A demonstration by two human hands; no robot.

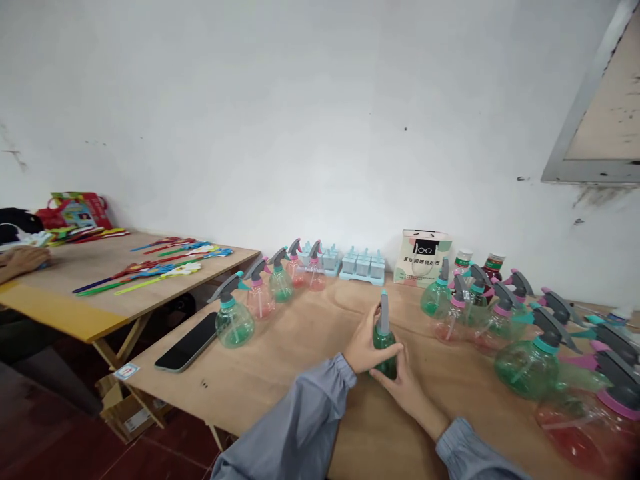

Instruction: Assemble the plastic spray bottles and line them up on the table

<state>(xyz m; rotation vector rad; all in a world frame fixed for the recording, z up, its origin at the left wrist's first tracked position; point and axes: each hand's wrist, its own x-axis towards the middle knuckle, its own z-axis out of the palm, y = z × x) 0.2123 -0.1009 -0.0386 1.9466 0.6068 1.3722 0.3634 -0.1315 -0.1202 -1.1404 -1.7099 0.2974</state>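
Note:
A green spray bottle (pixel 385 365) with a grey trigger head stands upright between my two hands over the middle of the table. My left hand (pixel 361 343) is closed round its left side, with fingers up by the neck and the thumb across the front. Low on the right side, my right hand (pixel 409 390) grips the bottle body between thumb and fingers. Parts of the bottle are hidden behind both hands. To the left, a green spray bottle (pixel 235 327) and a pink one (pixel 260 299) stand in a row with several more.
Several green and pink spray bottles (pixel 527 367) crowd the table's right side. Light-blue popsicle moulds (pixel 363 268) and a paper bag (pixel 420 260) stand by the wall. A phone (pixel 187 343) lies near the left edge. Another person's hand (pixel 25 260) rests on the neighbouring table (pixel 135 307).

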